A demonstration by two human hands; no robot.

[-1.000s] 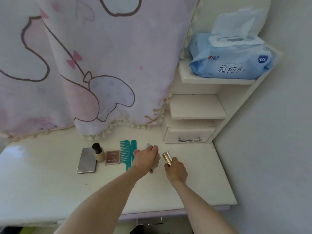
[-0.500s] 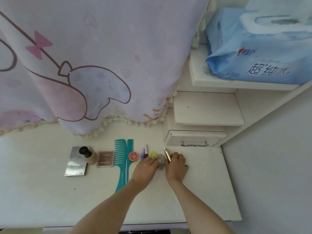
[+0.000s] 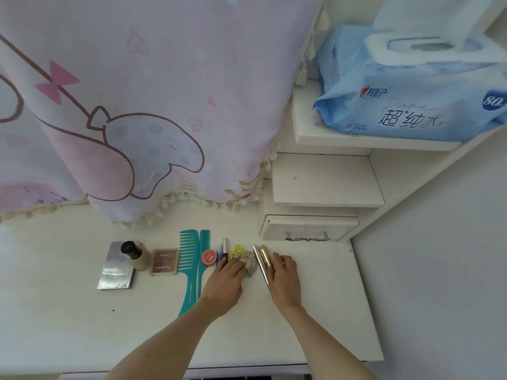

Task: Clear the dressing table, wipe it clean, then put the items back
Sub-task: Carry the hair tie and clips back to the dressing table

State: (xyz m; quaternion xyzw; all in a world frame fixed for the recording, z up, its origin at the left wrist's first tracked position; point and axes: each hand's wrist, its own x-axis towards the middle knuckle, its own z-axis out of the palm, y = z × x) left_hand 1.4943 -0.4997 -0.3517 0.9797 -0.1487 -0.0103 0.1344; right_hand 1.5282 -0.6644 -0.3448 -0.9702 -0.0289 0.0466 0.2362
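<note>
Gold tube (image 3: 266,256) lies on the counter (image 3: 315,311) beside the silver one (image 3: 259,263); right hand (image 3: 284,275) fingers rest flat against it, left hand (image 3: 226,282) touches the scrunchie (image 3: 250,266). Nudge both gently into line.

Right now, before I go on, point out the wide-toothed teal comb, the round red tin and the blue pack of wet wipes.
wide-toothed teal comb (image 3: 189,272), head view, on the spine beside its teeth.
round red tin (image 3: 209,258), head view, middle of its lid.
blue pack of wet wipes (image 3: 411,105), head view, on its printed front.
</note>
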